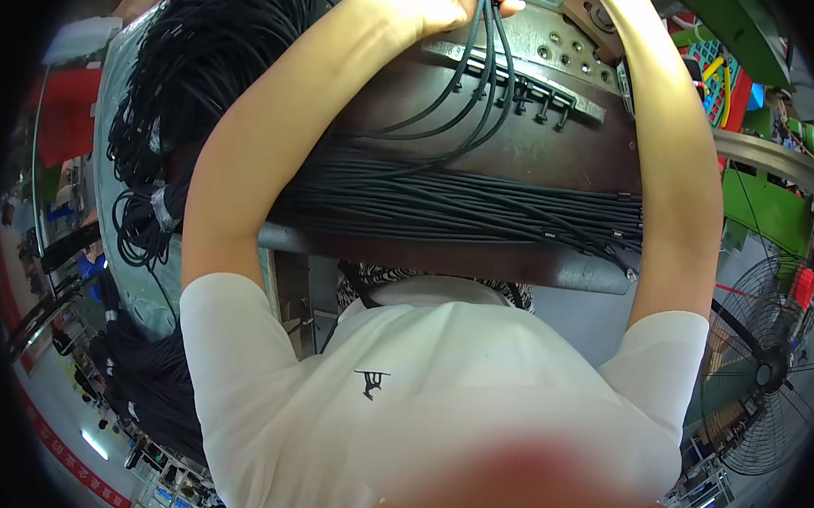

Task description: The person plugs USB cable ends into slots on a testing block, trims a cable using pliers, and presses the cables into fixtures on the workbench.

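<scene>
My left hand (449,9) is at the top edge, closed around a few black cables (488,58). These cables hang from its grip and curve down to the left over a brown work surface. The top of that hand is cut off by the frame edge. My right forearm (656,65) reaches up past the top edge, so my right hand is out of sight. Just below the left hand lies a metal bar with a row of bolts (541,92). A bundle of straight black cables (464,202) lies across the work surface, between my arms.
A large heap of coiled black cables (206,64) covers the left side of the bench. Drilled metal plate (574,57) sits at the back. On the right stand a fan (765,371), green machine parts (768,211) and a teal basket (706,56).
</scene>
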{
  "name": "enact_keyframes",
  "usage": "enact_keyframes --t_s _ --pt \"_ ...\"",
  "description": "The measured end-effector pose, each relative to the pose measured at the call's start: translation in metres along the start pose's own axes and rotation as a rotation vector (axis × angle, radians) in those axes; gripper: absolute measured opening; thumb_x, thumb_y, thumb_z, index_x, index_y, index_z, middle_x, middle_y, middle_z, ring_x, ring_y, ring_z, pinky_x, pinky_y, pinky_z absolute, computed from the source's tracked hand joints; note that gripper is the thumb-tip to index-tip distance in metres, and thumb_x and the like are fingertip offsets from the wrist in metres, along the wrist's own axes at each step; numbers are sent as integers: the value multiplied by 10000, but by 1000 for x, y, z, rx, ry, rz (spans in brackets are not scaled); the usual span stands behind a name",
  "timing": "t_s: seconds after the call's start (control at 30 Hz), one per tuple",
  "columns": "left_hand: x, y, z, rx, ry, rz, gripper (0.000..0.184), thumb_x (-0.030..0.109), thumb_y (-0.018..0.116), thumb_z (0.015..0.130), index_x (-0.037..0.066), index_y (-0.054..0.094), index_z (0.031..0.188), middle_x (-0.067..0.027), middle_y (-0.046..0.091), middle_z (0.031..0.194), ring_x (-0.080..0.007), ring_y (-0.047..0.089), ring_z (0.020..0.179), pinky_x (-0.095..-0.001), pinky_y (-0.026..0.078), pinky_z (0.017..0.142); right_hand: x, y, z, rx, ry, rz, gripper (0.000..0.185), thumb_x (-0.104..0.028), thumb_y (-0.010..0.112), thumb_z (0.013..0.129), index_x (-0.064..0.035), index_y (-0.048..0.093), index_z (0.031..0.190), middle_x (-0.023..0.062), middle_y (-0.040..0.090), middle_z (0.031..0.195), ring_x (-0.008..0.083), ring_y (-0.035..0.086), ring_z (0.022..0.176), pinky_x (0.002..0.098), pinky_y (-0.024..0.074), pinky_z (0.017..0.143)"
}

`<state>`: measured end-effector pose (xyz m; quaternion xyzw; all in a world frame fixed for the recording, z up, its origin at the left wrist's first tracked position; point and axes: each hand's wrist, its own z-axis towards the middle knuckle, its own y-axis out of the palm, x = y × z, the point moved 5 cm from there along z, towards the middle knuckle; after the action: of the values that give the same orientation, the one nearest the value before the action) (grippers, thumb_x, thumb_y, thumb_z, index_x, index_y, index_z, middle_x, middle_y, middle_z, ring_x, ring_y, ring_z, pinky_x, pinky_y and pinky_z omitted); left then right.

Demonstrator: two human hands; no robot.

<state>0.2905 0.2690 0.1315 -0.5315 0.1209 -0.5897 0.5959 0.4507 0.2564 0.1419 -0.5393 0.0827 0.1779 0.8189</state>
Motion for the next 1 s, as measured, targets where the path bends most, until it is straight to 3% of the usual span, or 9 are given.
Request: enact_keyframes --t_s 0.07,0.17,0.3,0.37,0.4,0.57,0.83,0.9,1.0 --pt "-4 4 -4 -189 -596 -681 313 281 518 956 -2 631 1024 -115 666 888 -212 656 818 -342 541 694 3 3 1 -8 6 -19 292 -125 442 952 -27 612 1169 189 629 1092 327 603 1007 401 469 894" --pt "0 -37 -5 9 -395 367 363 312 528 937 -18 647 1026 -138 687 907 -262 668 767 -371 538 701 0 -4 -5 34 -50 -98 315 -109 424 951 -26 599 1200 206 620 1138 341 597 1044 407 463 924" --pt "27 -31 -4 249 518 641 247 197 548 920 43 665 1073 -148 691 972 -284 671 882 -359 530 791 -36 -19 -43 147 -310 -223 419 -71 430 880 -71 576 1273 214 611 1194 361 582 1107 412 442 977" --pt "-3 -32 0 182 -52 61 216 172 580 903 31 681 1033 -148 693 974 -292 669 908 -358 530 798 -39 -24 -41 46 -147 -121 431 -58 466 847 -83 582 1261 210 621 1167 350 594 1075 418 456 950" --pt "17 -44 0 320 432 297 193 158 595 904 21 690 1003 -149 694 957 -299 666 880 -361 529 785 -37 -26 -39 -14 -142 -110 413 -72 523 816 -76 594 1223 203 634 1119 350 609 1019 434 478 897" --pt "0 -35 6 286 -58 63 200 160 608 883 -12 673 963 -181 679 897 -307 657 801 -382 520 705 -41 -24 -33 134 -244 -234 309 -121 588 784 -74 642 1085 186 643 988 376 615 874 467 489 787" --pt "10 -28 7 321 48 157 155 117 588 869 1 668 933 -177 670 873 -278 643 774 -373 524 699 -42 -24 -36 187 -223 -180 238 -136 586 784 -77 653 1004 174 641 929 370 609 843 475 483 763" --pt "-44 9 -2 127 -235 -214 182 121 581 880 16 661 1005 -169 670 960 -263 644 848 -348 521 743 -37 -20 -36 86 -149 -186 254 -131 584 785 -78 651 1025 180 640 943 374 608 857 476 485 762" --pt "-9 -18 -1 227 47 109 211 140 569 900 32 647 1064 -163 659 1031 -260 638 903 -333 516 779 -37 -22 -36 103 -187 -191 272 -144 580 793 -80 645 1049 191 634 975 385 601 886 488 475 787"
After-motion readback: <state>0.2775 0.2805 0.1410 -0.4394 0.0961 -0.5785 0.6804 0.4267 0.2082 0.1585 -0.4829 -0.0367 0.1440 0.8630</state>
